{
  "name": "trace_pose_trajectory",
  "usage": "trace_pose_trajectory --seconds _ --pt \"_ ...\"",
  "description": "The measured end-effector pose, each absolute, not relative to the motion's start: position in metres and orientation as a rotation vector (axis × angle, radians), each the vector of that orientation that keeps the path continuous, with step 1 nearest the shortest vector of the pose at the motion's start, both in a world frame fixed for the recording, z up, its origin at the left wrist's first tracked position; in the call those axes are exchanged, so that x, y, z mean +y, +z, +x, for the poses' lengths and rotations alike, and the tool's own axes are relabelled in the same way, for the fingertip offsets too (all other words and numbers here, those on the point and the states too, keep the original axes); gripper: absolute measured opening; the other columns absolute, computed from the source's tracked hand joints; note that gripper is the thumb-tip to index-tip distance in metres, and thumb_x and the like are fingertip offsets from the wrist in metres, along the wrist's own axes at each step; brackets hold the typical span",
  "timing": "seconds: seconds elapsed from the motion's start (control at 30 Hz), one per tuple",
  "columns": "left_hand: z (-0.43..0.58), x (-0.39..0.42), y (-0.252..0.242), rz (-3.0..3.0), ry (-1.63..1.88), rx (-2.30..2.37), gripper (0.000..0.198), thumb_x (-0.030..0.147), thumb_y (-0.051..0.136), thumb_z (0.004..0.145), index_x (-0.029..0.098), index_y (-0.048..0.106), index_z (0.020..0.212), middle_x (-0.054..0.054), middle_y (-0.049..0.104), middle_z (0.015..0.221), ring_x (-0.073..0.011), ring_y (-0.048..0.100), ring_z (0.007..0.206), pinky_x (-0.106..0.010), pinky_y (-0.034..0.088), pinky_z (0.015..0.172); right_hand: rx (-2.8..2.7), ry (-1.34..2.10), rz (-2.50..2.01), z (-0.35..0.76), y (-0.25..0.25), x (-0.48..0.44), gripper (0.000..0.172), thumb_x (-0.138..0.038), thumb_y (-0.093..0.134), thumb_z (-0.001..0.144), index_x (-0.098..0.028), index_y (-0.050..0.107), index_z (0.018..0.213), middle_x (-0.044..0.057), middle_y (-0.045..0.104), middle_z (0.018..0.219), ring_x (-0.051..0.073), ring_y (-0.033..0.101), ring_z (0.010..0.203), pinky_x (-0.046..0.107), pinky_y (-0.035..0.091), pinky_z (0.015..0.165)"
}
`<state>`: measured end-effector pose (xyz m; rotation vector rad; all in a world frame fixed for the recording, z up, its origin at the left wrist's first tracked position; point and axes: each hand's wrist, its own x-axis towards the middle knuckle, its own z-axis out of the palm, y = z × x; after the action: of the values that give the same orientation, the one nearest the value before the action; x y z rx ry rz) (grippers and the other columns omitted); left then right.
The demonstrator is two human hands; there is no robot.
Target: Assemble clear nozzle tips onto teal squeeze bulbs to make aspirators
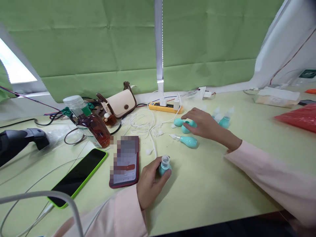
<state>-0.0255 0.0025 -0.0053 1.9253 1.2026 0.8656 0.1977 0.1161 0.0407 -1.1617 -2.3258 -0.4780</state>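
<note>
My left hand is closed round a small teal rubber bulb with a clear open neck on top, held upright on the table. My right hand reaches across the table with its fingers curled over a teal bulb syringe lying flat. Another teal bulb syringe with a clear tip lies just in front of that hand. Behind the hand lie more teal bulbs with clear tips.
A phone in a red case and a phone in a green case lie left of my left hand. Further left and back are a brown-liquid bottle, a cream handbag, white cables, a yellow power strip and a red bag.
</note>
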Motion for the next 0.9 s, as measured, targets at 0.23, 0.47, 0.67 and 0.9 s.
trace_pose_trajectory --seconds 0.23,0.47,0.67,0.9 --pt "-0.027 0.005 -0.008 1.828 0.941 1.159 0.024 0.027 0.048 0.078 0.018 0.046 0.100 -0.004 0.059 0.086 -0.0166 0.055 0.084 -0.028 0.043 0.076 -2.736 -0.529 -1.349 0.163 0.039 0.154 0.019 -0.016 0.048 0.071 -0.015 0.058 0.087 0.008 0.060 0.077 0.020 0.054 0.075 0.027 0.034 0.060" --pt "-0.027 0.002 -0.002 1.833 0.920 1.244 0.027 0.035 0.046 0.079 0.017 0.050 0.098 -0.001 0.056 0.079 -0.0145 0.051 0.073 -0.023 0.040 0.066 -2.806 -0.645 -1.384 0.144 0.025 0.166 0.028 0.007 0.040 0.061 -0.012 0.059 0.071 0.011 0.059 0.073 0.021 0.051 0.075 0.040 0.030 0.074" --pt "-0.027 0.001 0.000 1.789 0.953 1.233 0.023 0.037 0.047 0.078 0.017 0.052 0.088 0.004 0.044 0.059 -0.0091 0.040 0.054 -0.019 0.031 0.050 -2.775 -0.655 -1.319 0.151 0.034 0.157 0.021 -0.001 0.043 0.064 -0.012 0.056 0.076 0.010 0.058 0.078 0.025 0.047 0.087 0.051 0.018 0.083" --pt "-0.028 0.002 -0.004 1.786 1.031 1.272 0.027 0.035 0.051 0.075 0.016 0.058 0.092 0.001 0.057 0.062 -0.0110 0.050 0.056 -0.021 0.039 0.053 -2.439 0.508 -0.854 0.169 0.046 0.085 0.017 -0.018 0.052 0.066 -0.017 0.049 0.083 0.003 0.058 0.083 0.015 0.053 0.078 0.035 0.039 0.077"
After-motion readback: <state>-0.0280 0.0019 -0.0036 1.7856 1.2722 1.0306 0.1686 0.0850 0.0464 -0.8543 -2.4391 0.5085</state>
